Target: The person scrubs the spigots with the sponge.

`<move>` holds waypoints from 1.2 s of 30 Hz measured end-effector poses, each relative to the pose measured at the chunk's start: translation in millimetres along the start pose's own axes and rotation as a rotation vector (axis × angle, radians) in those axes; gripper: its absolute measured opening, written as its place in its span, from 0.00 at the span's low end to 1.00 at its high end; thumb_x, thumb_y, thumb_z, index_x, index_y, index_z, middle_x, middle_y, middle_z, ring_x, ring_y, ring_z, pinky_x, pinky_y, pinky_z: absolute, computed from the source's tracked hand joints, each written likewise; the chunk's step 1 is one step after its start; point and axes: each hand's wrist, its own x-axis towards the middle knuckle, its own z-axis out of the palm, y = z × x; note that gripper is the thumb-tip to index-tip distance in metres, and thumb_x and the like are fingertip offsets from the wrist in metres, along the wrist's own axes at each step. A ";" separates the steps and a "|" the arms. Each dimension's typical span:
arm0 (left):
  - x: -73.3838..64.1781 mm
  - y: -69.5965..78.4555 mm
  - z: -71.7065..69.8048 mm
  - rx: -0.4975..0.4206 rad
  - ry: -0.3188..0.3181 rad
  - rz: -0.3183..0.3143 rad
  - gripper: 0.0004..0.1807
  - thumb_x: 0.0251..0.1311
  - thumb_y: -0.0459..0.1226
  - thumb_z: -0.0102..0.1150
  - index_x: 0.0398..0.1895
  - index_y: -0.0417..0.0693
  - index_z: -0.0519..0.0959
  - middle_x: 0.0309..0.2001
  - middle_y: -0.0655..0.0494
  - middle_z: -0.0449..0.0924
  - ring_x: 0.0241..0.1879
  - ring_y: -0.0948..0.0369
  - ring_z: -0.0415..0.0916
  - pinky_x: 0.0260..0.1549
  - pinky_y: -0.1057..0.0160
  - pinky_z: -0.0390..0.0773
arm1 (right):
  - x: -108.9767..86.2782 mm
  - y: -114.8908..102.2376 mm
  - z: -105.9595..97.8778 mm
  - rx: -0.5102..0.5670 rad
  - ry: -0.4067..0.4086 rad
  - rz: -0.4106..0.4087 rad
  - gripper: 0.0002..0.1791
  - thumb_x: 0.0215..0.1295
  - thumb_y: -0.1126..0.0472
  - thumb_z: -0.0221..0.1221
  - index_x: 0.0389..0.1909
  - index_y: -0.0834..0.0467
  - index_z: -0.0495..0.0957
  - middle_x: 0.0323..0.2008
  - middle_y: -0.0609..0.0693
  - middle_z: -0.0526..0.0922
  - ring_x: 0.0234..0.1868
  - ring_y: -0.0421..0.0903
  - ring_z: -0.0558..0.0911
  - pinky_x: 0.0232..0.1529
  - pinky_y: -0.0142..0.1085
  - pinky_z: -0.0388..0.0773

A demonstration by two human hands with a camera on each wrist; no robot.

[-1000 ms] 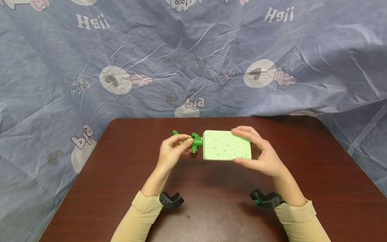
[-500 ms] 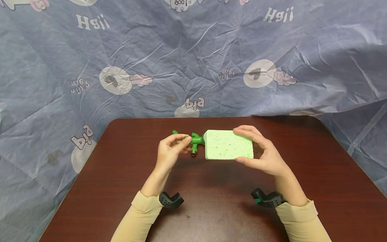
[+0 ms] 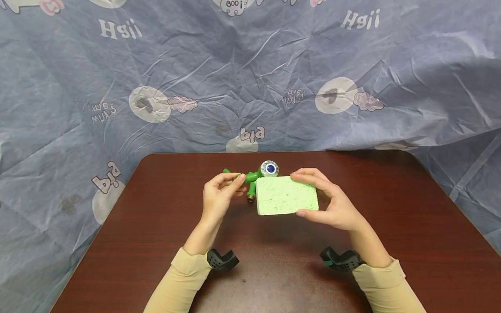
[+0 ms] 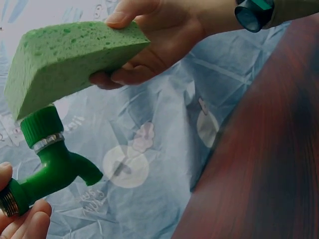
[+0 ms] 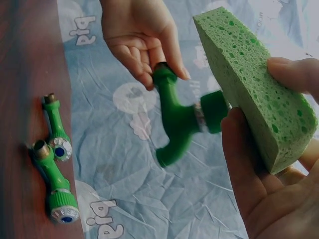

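My left hand (image 3: pixel 219 193) pinches a green faucet (image 4: pixel 57 167) by its threaded end, holding it above the table. The faucet's round knob has a silver face with a blue centre, which shows over the sponge's top edge in the head view. In my right hand (image 3: pixel 332 200) is a light green sponge (image 3: pixel 287 195), gripped between thumb and fingers by its right part. In the right wrist view the sponge's side lies right at the knob (image 5: pixel 214 112). The faucet's curved spout (image 4: pixel 89 172) points away from the sponge.
Two more green faucets (image 5: pixel 56 184) with blue-centred knobs lie on the dark wooden table (image 3: pixel 156 243), partly hidden behind my left hand in the head view. A blue-grey printed cloth (image 3: pixel 250 87) hangs behind the table.
My right hand first shifts the sponge slightly right, then left and down across the faucet, uncovering the knob's face. My left hand keeps its pinch and the faucet tilts a little.
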 end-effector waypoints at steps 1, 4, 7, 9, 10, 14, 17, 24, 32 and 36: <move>0.5 -4.1 -0.6 -0.010 -0.006 0.018 0.14 0.53 0.35 0.68 0.37 0.32 0.81 0.28 0.44 0.83 0.22 0.57 0.82 0.27 0.53 0.83 | -0.2 1.6 1.5 0.000 -0.003 0.011 0.41 0.35 0.86 0.64 0.58 0.74 0.67 0.55 0.66 0.64 0.52 0.51 0.70 0.39 0.32 0.78; 4.2 -22.6 -4.3 -0.048 -0.037 0.072 0.14 0.53 0.37 0.68 0.37 0.34 0.82 0.29 0.42 0.83 0.22 0.54 0.82 0.25 0.56 0.83 | -0.9 5.7 5.9 -0.013 -0.003 0.043 0.41 0.36 0.86 0.65 0.59 0.73 0.67 0.55 0.65 0.64 0.51 0.50 0.71 0.38 0.32 0.79; 4.8 -30.7 -2.9 -0.042 -0.034 0.084 0.15 0.53 0.38 0.68 0.37 0.34 0.82 0.30 0.41 0.83 0.23 0.52 0.82 0.25 0.57 0.83 | -1.5 8.1 10.0 -0.030 0.010 0.072 0.40 0.37 0.85 0.66 0.59 0.72 0.67 0.56 0.64 0.63 0.50 0.49 0.72 0.37 0.32 0.80; 2.6 -26.2 1.2 -0.048 -0.028 0.086 0.15 0.53 0.38 0.68 0.37 0.35 0.82 0.30 0.43 0.83 0.23 0.53 0.82 0.25 0.57 0.83 | -1.9 8.8 12.3 -0.035 0.023 0.104 0.40 0.38 0.84 0.66 0.59 0.70 0.67 0.56 0.63 0.64 0.49 0.49 0.73 0.37 0.32 0.80; 1.0 -23.2 3.3 -0.046 -0.021 0.084 0.15 0.53 0.39 0.68 0.37 0.35 0.82 0.30 0.43 0.83 0.23 0.55 0.82 0.25 0.56 0.83 | -2.1 8.9 13.5 -0.039 0.030 0.121 0.40 0.39 0.84 0.67 0.59 0.70 0.68 0.57 0.61 0.64 0.48 0.48 0.73 0.37 0.32 0.80; -6.8 -3.5 13.1 -0.038 0.013 0.049 0.15 0.53 0.38 0.68 0.37 0.33 0.81 0.30 0.47 0.84 0.24 0.60 0.81 0.27 0.56 0.84 | -1.9 9.4 17.3 -0.035 0.051 0.177 0.39 0.41 0.82 0.67 0.59 0.69 0.68 0.57 0.58 0.64 0.48 0.49 0.74 0.38 0.32 0.80; -10.4 6.8 17.6 -0.029 0.039 0.002 0.15 0.55 0.35 0.65 0.38 0.28 0.80 0.30 0.48 0.84 0.26 0.61 0.81 0.29 0.55 0.84 | -1.2 10.7 18.0 -0.030 0.061 0.178 0.38 0.42 0.81 0.68 0.59 0.69 0.68 0.57 0.59 0.64 0.48 0.50 0.74 0.39 0.33 0.80; -9.4 7.8 16.9 -0.067 0.061 -0.019 0.11 0.57 0.30 0.63 0.38 0.27 0.78 0.30 0.51 0.84 0.25 0.59 0.83 0.29 0.53 0.83 | -1.0 14.6 16.9 0.014 0.114 0.155 0.39 0.39 0.84 0.67 0.59 0.72 0.67 0.57 0.60 0.64 0.46 0.47 0.75 0.38 0.31 0.80; -10.7 6.9 18.0 -0.066 0.087 -0.036 0.14 0.56 0.35 0.65 0.38 0.29 0.79 0.32 0.48 0.84 0.28 0.58 0.83 0.29 0.59 0.84 | -0.2 19.6 25.4 0.009 0.143 0.145 0.39 0.40 0.83 0.68 0.59 0.72 0.67 0.56 0.61 0.64 0.44 0.47 0.76 0.38 0.31 0.79; -9.5 6.5 16.6 -0.081 0.075 -0.035 0.14 0.56 0.35 0.65 0.38 0.29 0.79 0.32 0.48 0.84 0.28 0.57 0.83 0.29 0.58 0.84 | 0.1 18.5 22.9 0.007 0.138 0.141 0.39 0.39 0.83 0.68 0.58 0.72 0.68 0.56 0.61 0.64 0.44 0.47 0.76 0.38 0.30 0.79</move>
